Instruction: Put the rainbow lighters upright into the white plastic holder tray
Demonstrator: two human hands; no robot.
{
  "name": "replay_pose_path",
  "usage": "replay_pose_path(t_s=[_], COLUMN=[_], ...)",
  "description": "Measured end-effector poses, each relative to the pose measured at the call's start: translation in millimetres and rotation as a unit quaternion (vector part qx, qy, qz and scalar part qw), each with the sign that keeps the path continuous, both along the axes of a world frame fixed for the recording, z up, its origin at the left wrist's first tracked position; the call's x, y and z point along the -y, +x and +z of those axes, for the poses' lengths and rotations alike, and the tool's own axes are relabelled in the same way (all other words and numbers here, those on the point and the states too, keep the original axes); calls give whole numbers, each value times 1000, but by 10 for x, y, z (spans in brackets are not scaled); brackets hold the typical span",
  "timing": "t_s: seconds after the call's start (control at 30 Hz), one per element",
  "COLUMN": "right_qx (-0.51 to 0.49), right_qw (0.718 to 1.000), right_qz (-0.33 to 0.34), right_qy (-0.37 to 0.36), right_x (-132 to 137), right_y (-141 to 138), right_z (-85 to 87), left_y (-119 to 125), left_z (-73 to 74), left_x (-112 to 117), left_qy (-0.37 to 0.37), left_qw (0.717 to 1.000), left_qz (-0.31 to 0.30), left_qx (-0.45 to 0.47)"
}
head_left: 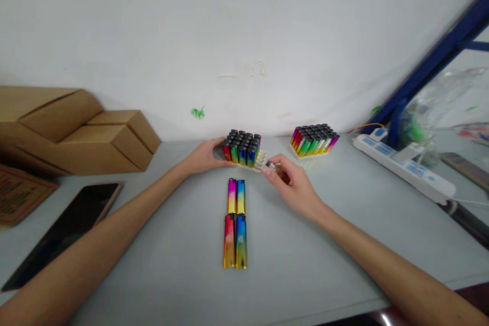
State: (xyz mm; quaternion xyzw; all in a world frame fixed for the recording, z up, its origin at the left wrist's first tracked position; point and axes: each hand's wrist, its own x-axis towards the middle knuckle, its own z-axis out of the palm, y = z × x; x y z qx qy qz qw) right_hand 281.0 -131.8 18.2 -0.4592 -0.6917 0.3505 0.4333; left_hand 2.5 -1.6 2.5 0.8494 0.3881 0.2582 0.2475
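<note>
A white lighter tray [261, 160] stands near the wall, packed with upright black-topped lighters [242, 148] in shiny rainbow colours. Bare white slots show at its right side. My left hand [208, 155] grips the tray's left side, thumb in front and fingers behind. Just right of the bare slots, my right hand [292, 183] is closed round a lighter [272, 165], its metal top showing between thumb and fingers; the rest of it is mostly hidden. On the table in front lie a magenta-gold lighter [232, 196], a blue-yellow one [240, 196], a red-gold one [229, 242] and a blue-gold one [241, 242].
A second block of lighters [314, 140] stands at the back right. Beyond it are a white power strip [405, 165] and a blue metal frame [431, 66]. Cardboard boxes [103, 145] and a dark-screened tablet or phone [69, 229] lie at left.
</note>
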Motion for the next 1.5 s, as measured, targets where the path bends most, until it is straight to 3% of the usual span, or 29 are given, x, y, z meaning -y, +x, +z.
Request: replay_pose_path(t_s=[0.33,1.17,1.33,1.5], right_qx=[52,70,17,-6], right_qw=[998,996,999,999], right_qz=[-41,-52,-10,-24], right_qy=[18,24,31,31], right_x=[57,13,-136,-416], right_y=[-44,-17,104,232], right_z=[89,78,73,86], left_y=[3,8,-3,-37], left_z=[-13,6,-19,-18], left_x=[-14,5,-20,-60], left_qy=[9,-4,-9,-33], left_qw=[1000,1000,1000,999], left_qz=[18,18,25,4], left_qx=[-17,-12,-8,6])
